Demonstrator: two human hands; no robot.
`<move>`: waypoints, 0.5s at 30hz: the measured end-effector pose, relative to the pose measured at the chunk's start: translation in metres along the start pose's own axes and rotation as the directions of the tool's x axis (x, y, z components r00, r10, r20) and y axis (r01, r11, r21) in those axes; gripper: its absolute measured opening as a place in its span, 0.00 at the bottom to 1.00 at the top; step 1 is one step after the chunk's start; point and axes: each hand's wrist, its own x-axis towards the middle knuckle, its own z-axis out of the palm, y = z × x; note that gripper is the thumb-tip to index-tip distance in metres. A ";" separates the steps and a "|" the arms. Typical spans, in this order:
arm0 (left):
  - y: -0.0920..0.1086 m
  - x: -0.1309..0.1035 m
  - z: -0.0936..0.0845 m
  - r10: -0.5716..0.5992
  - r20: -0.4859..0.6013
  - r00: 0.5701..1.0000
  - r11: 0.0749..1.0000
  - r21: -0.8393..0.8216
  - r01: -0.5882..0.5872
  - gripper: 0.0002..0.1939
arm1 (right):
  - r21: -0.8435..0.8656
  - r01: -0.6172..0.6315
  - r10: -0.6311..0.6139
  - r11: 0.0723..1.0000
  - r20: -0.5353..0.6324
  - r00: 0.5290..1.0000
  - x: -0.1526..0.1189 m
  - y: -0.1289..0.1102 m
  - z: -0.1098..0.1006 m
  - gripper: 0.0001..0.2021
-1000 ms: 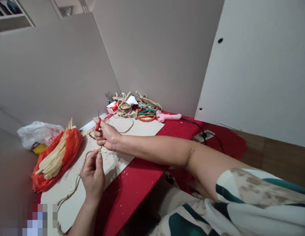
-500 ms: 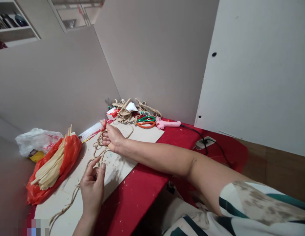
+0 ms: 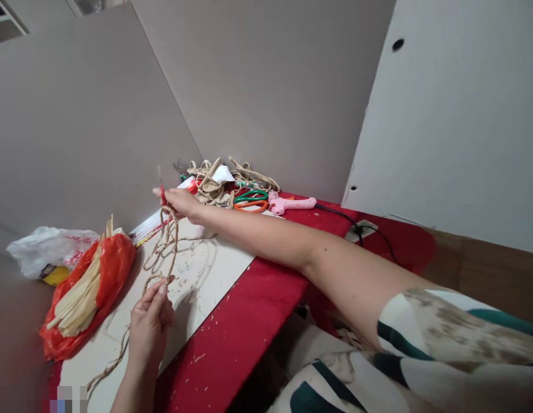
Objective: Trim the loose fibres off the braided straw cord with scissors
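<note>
"Two bare hands, you said. What are they doing?"

"The left hand (image 3: 151, 315), nearer the viewer, is closed in a pinch, thumb against fingers, on a straw-coloured twisted cord (image 3: 176, 246). The right hand (image 3: 180, 202) reaches farther out, its fingers curled around a red-handled tool (image 3: 163, 196) with a thin, blurred tip pointing up."

"And where is the cord?"

"Its loops hang between the two hands, over a white board (image 3: 226, 272). Its upper end meets the right hand, though I cannot tell which fingers grip it. Another length trails toward the lower left."

"What surrounds them?"

"The board, scattered with small scraps, lies on a red cloth (image 3: 240, 321). At left, a red plastic bag (image 3: 116, 264) holds pale, flat strips (image 3: 79, 295), with a white plastic bag (image 3: 47, 246) just behind. At the far end sit tangled cords (image 3: 212, 189), green and orange handle loops (image 3: 251, 197) and a pink glue gun (image 3: 294, 204)."
</note>
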 end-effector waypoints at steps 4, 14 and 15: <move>0.000 0.000 0.000 -0.047 0.028 0.998 0.994 -0.094 0.050 0.15 | -0.309 0.052 -0.035 0.950 0.058 0.998 -0.005 0.017 -0.036 0.20; 0.006 -0.008 0.010 -0.115 0.031 0.993 0.970 -0.213 0.119 0.15 | -0.732 0.629 -0.219 0.263 0.590 0.777 -0.100 0.042 -0.055 0.14; 0.007 -0.008 0.010 -0.119 0.024 0.993 0.969 -0.213 0.121 0.15 | -0.720 0.666 -0.198 0.194 0.636 0.746 -0.103 0.044 -0.055 0.14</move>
